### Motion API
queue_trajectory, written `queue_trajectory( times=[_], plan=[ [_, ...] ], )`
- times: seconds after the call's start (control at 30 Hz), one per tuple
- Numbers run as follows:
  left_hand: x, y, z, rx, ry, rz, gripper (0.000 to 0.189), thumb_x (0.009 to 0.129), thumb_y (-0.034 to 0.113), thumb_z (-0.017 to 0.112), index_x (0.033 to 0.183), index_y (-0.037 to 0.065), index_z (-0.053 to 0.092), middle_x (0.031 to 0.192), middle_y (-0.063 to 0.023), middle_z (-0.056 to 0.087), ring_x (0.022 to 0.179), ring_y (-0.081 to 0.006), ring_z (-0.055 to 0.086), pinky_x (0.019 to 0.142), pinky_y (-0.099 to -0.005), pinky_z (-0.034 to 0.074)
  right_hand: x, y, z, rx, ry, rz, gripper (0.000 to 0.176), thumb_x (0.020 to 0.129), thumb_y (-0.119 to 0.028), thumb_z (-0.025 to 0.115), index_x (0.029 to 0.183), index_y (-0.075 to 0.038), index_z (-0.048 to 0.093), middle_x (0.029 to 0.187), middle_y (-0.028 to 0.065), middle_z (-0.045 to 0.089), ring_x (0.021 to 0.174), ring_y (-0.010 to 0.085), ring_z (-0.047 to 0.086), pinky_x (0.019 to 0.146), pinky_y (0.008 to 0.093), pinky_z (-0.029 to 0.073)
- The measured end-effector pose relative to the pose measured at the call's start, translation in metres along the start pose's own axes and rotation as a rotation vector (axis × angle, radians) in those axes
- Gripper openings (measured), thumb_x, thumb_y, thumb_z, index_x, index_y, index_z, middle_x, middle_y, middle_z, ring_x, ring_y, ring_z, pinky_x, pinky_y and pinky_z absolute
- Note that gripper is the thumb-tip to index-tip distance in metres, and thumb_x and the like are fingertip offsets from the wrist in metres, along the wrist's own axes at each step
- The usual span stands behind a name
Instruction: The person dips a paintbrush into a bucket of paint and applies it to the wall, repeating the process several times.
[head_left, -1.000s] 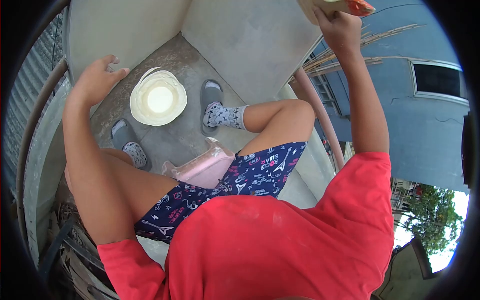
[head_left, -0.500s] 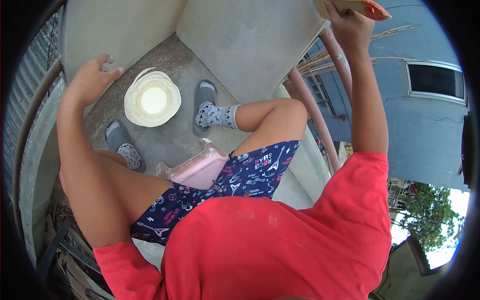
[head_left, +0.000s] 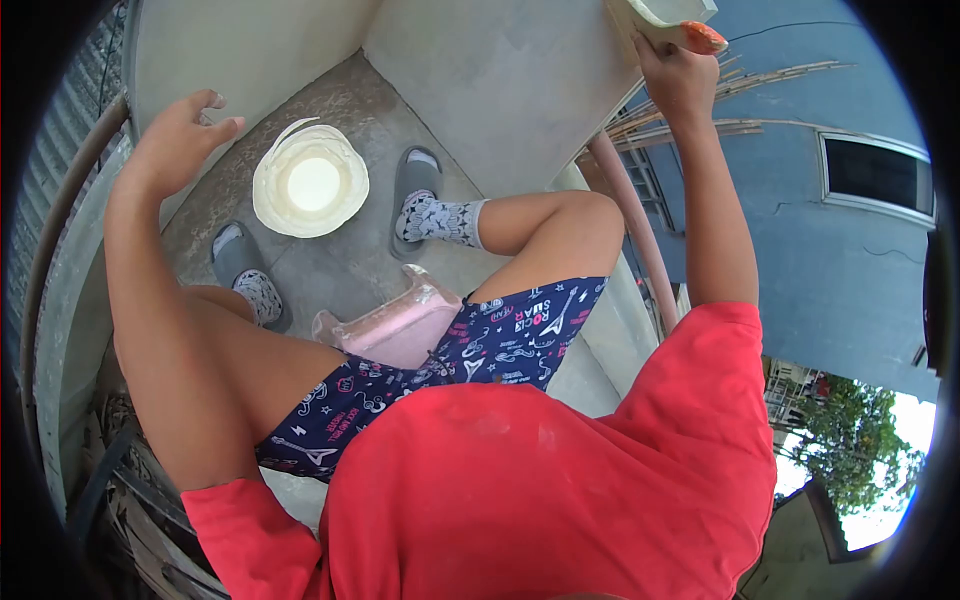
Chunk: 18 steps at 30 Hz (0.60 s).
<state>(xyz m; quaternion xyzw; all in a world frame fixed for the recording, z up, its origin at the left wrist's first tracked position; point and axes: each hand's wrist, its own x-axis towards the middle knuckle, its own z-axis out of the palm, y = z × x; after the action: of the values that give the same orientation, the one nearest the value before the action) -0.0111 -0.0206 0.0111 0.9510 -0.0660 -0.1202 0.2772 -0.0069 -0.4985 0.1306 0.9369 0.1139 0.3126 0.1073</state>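
Note:
My right hand (head_left: 680,82) is raised at the top, its fingers closed round a paintbrush (head_left: 650,22) with a pale handle and an orange-red end. The far part of the brush is cut off by the frame's top edge. My left hand (head_left: 185,140) is held out near the left wall, fingers apart and slightly curled, with nothing in it. Below and to its right, a round tub (head_left: 268,185) with a ragged, cream-smeared rim stands on the floor. White paint (head_left: 313,185) shows in its middle. Neither hand touches the tub.
I sit on a pink plastic stool (head_left: 400,330), feet in grey slippers (head_left: 412,190) either side of the tub. Plain grey walls (head_left: 500,80) meet in a corner ahead. A pinkish pipe rail (head_left: 635,230) runs at right, beyond it bamboo poles (head_left: 770,75) and a blue building (head_left: 840,270).
My right hand has moved left with the paintbrush. My left hand has shifted slightly up and left, still apart from the tub. The view has shifted slightly.

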Motion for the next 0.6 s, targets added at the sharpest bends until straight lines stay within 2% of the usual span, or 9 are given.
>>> queue_trajectory(
  times=[0.07, 0.13, 0.23, 0.3, 0.33, 0.37, 0.47, 0.53, 0.6],
  plan=[
    [-0.001, 0.000, 0.000, -0.011, -0.009, -0.007, 0.056, 0.086, 0.035, 0.064, 0.125, -0.003, 0.054, 0.107, -0.0250, 0.064, 0.100, -0.0314, 0.062, 0.089, -0.0373, 0.046, -0.007, 0.000, 0.003, 0.079, 0.007, 0.019, 0.029, 0.079, -0.029, 0.073, 0.078, -0.001, 0.069, 0.073, 0.0148, 0.068, 0.067, 0.0308, 0.067, 0.060, 0.0373, 0.053],
    [-0.001, 0.002, -0.001, -0.020, -0.010, -0.008, 0.057, 0.085, 0.036, 0.064, 0.125, -0.003, 0.055, 0.110, -0.0263, 0.064, 0.103, -0.0329, 0.063, 0.091, -0.0375, 0.047, -0.033, -0.003, 0.029, 0.112, -0.111, 0.000, 0.026, 0.077, -0.027, 0.075, 0.078, -0.001, 0.069, 0.072, 0.0140, 0.068, 0.067, 0.0308, 0.067, 0.062, 0.0368, 0.053],
    [0.001, 0.006, -0.003, -0.008, -0.023, -0.032, 0.057, 0.084, 0.036, 0.064, 0.125, -0.002, 0.055, 0.111, -0.0259, 0.064, 0.104, -0.0336, 0.062, 0.092, -0.0378, 0.046, -0.063, -0.006, 0.054, 0.014, -0.333, -0.046, 0.030, 0.078, -0.032, 0.075, 0.079, -0.002, 0.069, 0.071, 0.0137, 0.068, 0.067, 0.0327, 0.067, 0.064, 0.0390, 0.053],
    [0.000, 0.007, 0.001, 0.016, -0.014, -0.032, 0.057, 0.084, 0.037, 0.063, 0.125, -0.002, 0.055, 0.112, -0.0260, 0.063, 0.105, -0.0348, 0.062, 0.093, -0.0385, 0.045, -0.050, 0.008, 0.039, -0.050, -0.232, -0.002, 0.031, 0.078, -0.033, 0.074, 0.079, -0.002, 0.069, 0.070, 0.0129, 0.068, 0.066, 0.0322, 0.067, 0.062, 0.0389, 0.053],
    [0.000, 0.005, 0.003, 0.016, -0.025, -0.038, 0.057, 0.084, 0.037, 0.063, 0.125, -0.002, 0.055, 0.112, -0.0260, 0.063, 0.105, -0.0348, 0.062, 0.093, -0.0385, 0.045, -0.043, 0.017, 0.032, -0.012, -0.211, 0.009, 0.027, 0.078, -0.034, 0.071, 0.081, -0.007, 0.070, 0.072, 0.0126, 0.067, 0.069, 0.0335, 0.066, 0.064, 0.0425, 0.053],
    [0.001, 0.003, 0.004, 0.016, -0.032, -0.030, 0.057, 0.084, 0.038, 0.063, 0.125, -0.002, 0.056, 0.113, -0.0261, 0.063, 0.106, -0.0354, 0.061, 0.093, -0.0388, 0.045, -0.035, 0.018, 0.021, 0.033, -0.095, -0.048, 0.029, 0.078, -0.036, 0.071, 0.080, -0.007, 0.071, 0.071, 0.0112, 0.067, 0.067, 0.0307, 0.066, 0.062, 0.0391, 0.053],
    [0.001, 0.004, 0.003, 0.030, -0.018, -0.013, 0.057, 0.086, 0.037, 0.063, 0.126, -0.003, 0.054, 0.112, -0.0265, 0.063, 0.105, -0.0338, 0.061, 0.092, -0.0382, 0.045, -0.026, 0.014, -0.002, 0.045, -0.073, 0.035, 0.028, 0.079, -0.034, 0.072, 0.082, -0.006, 0.071, 0.071, 0.0108, 0.068, 0.065, 0.0291, 0.066, 0.061, 0.0374, 0.053],
    [0.001, 0.004, 0.002, 0.049, 0.002, -0.001, 0.057, 0.087, 0.035, 0.063, 0.127, -0.004, 0.052, 0.111, -0.0269, 0.062, 0.104, -0.0316, 0.061, 0.091, -0.0373, 0.045, -0.032, 0.001, -0.001, 0.242, -0.039, 0.065, 0.027, 0.078, -0.032, 0.073, 0.082, -0.005, 0.071, 0.073, 0.0109, 0.069, 0.066, 0.0289, 0.066, 0.061, 0.0375, 0.053],
    [0.003, 0.003, 0.004, 0.038, -0.007, 0.026, 0.056, 0.087, 0.034, 0.063, 0.126, -0.004, 0.052, 0.110, -0.0267, 0.063, 0.103, -0.0320, 0.061, 0.091, -0.0372, 0.045, -0.055, -0.014, 0.024, 0.158, -0.160, 0.007, 0.025, 0.079, -0.029, 0.073, 0.083, -0.005, 0.069, 0.072, 0.0113, 0.068, 0.068, 0.0314, 0.066, 0.061, 0.0401, 0.053]
  ],
)
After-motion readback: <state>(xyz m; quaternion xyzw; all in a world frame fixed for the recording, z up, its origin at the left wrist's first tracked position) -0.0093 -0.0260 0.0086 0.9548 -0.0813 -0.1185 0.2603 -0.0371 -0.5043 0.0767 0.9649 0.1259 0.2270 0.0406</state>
